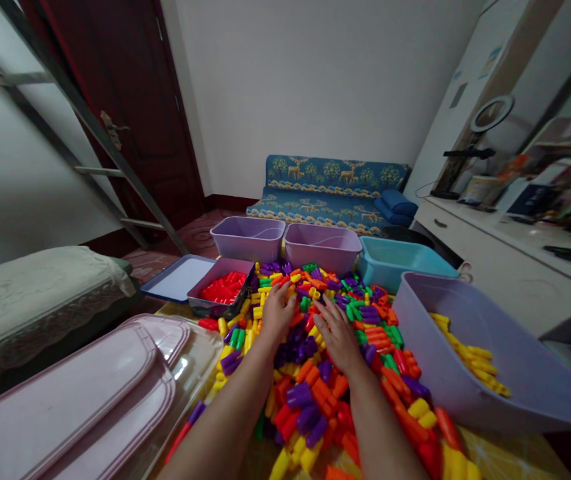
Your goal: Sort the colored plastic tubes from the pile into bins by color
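Note:
Colourful plastic pieces (305, 347) in red, orange, yellow, green and purple lie heaped over the table. My left hand (279, 308) rests on the upper middle of the heap, its fingers curved down over the pieces; whether it grips one is hidden. To its right, my right hand (334, 331) lies palm down on the pieces with its fingers spread. Red pieces fill a dark square tin (200, 308) left of the heap. Yellow pieces lie in the large purple bin (480, 320) at the right.
Two purple bins (248, 241) and a blue bin (405, 263) stand behind the heap. Pale lids (65, 400) lie at the left, near a blue-rimmed tray lid (180, 277). Farther off are a patterned sofa (320, 183), a ladder and a white desk (515, 257).

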Tool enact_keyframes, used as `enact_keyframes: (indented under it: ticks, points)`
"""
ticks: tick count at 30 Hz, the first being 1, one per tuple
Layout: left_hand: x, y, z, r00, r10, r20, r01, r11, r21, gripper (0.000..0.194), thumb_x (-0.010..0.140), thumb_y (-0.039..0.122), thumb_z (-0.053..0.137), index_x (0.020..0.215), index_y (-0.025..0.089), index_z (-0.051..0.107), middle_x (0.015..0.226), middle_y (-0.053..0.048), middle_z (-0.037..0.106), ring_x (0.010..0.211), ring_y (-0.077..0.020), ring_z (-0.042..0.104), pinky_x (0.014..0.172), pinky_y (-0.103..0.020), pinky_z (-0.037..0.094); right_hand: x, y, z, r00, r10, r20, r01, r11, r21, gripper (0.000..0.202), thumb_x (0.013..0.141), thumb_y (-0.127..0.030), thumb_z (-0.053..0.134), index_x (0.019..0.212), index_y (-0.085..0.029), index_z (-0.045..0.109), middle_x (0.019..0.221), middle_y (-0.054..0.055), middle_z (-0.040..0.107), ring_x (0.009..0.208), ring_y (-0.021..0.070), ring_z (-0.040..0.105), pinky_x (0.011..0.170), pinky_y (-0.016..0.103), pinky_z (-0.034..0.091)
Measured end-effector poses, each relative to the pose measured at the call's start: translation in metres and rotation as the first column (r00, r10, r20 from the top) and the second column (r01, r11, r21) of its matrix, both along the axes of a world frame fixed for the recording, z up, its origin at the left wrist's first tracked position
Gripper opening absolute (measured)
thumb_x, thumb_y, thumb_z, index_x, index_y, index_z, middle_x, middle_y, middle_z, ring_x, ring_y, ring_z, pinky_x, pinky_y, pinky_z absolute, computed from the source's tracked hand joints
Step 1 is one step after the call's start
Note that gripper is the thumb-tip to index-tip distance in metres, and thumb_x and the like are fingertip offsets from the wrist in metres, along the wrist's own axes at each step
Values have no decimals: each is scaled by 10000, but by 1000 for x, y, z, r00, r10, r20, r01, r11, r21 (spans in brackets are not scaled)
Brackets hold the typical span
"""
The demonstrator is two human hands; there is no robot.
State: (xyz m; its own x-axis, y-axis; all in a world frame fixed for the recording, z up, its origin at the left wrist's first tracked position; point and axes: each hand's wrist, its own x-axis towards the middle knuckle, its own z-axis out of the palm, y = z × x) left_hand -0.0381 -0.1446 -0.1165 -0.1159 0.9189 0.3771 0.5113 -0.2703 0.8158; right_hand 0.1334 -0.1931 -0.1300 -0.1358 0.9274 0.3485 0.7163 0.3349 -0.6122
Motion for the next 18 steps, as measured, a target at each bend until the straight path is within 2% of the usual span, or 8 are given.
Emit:
enact_keyframes:
  ticks: [2,4,6,11,14,16,18]
  points:
    - [-4,-1,-4,946,26,324,-28,1000,2,399,892,152,594,1283,89,639,1304,-156,563,1276,-279,490,1121,-421,361,0,1,-1,999,-22,-26,22,1000,0,613,973,-563,309,1386,-172,539,1522,75,371,1397,259,324,1181,460,245]
    - [-11,-2,-5,797,5,604,-30,999,32,436,905,186,583,1336,117,594,1350,-137,535,1298,-257,477,1118,-394,371,0,1,-1,998,-27,-51,27,1000,4,620,967,-575,312,1370,-171,554,1503,78,400,1379,259,352,1171,457,264]
    - [-19,-3,-2,634,-39,773,-43,995,85,485,898,210,600,1377,153,550,1397,-122,495,1313,-255,467,1096,-369,404,0,1,-2,997,-27,-71,28,1000,9,619,963,-582,316,1357,-174,564,1490,79,416,1366,255,371,1164,451,278]
    - [-40,-3,21,371,-186,910,-133,959,250,518,877,132,575,1381,206,485,1519,-108,322,1316,-224,472,1102,-308,411,0,1,-3,995,-24,-102,24,1000,-4,626,955,-596,322,1342,-173,575,1488,82,417,1358,255,389,1163,459,283]
    - [-47,-2,34,200,-192,961,-184,956,229,628,922,99,456,1504,182,235,1559,-161,197,1348,-182,432,1122,-284,387,-1,2,-4,994,-29,-107,29,1000,-2,621,952,-595,330,1332,-175,585,1483,83,425,1359,255,391,1161,460,286]
    - [-50,-3,41,115,-175,978,-200,960,195,705,940,90,423,1538,189,64,1568,-167,150,1356,-164,420,1124,-273,387,0,3,-4,993,-32,-111,32,999,-2,619,949,-597,335,1325,-179,591,1475,81,435,1360,257,391,1161,464,285]
    - [-50,-4,44,48,-153,987,-215,963,160,751,941,90,428,1540,222,-4,1568,-151,149,1342,-158,438,1117,-267,398,0,3,-5,992,-37,-120,36,999,-10,622,944,-603,339,1322,-180,595,1474,82,437,1363,261,389,1163,472,280]
